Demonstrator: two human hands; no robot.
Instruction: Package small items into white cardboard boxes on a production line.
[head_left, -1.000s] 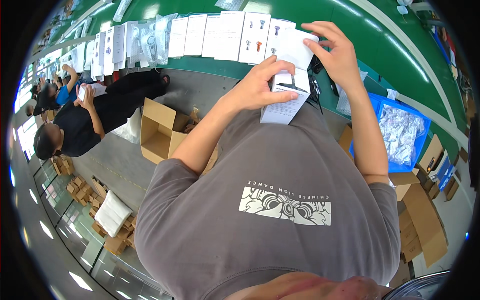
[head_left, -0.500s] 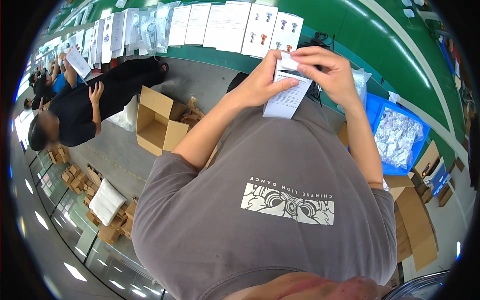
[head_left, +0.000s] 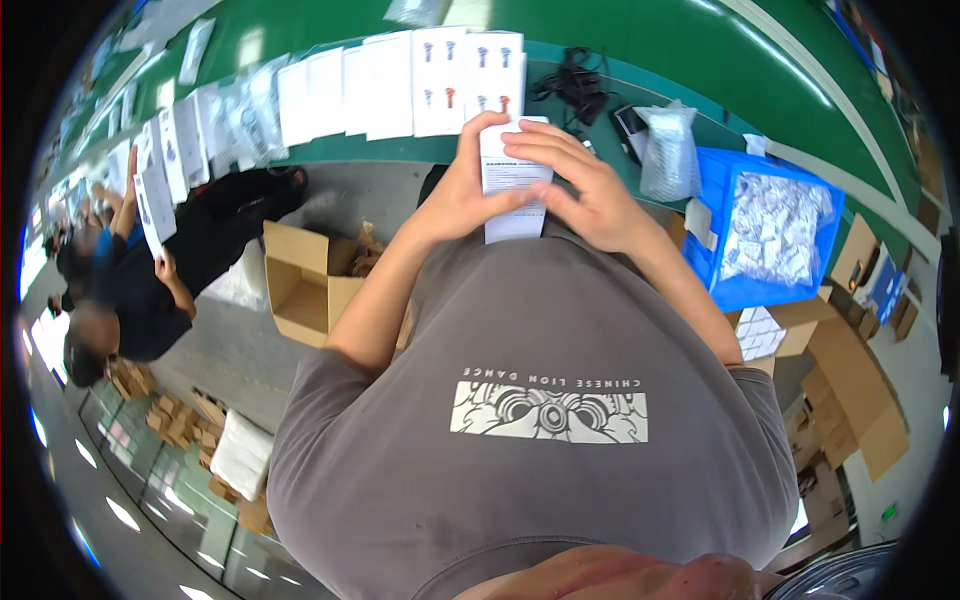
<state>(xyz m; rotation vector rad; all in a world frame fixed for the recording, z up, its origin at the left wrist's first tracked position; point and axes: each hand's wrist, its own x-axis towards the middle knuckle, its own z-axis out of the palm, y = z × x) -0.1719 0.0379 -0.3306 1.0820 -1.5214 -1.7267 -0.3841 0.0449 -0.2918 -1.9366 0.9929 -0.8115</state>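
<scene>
A narrow white carton [head_left: 513, 178] with dark print on its side stands in front of my chest, close to the table's near edge. My left hand [head_left: 458, 198] wraps round its left side, the thumb lying across the printed face. At the right, my right hand [head_left: 592, 195] has its fingers bent over the carton's top end and its thumb against the right edge. The top end appears folded flat under those fingers. Just beyond my hands, white boxes [head_left: 440, 82] with pictures of small handheld devices stand in a row on the green table [head_left: 385, 150].
Black cables [head_left: 575, 85] and a bubble-wrapped item [head_left: 668, 150] lie to the right. A blue bin [head_left: 735, 285] there holds many small plastic packets [head_left: 780, 230]. An open cardboard box [head_left: 300, 290] is at left, near a person in black [head_left: 130, 315] holding a white box.
The carton's top, raised and pinched by my right fingers before, now appears flat. My right fingers have spread over it. The whole view has shifted, and the person at left has lowered a hand.
</scene>
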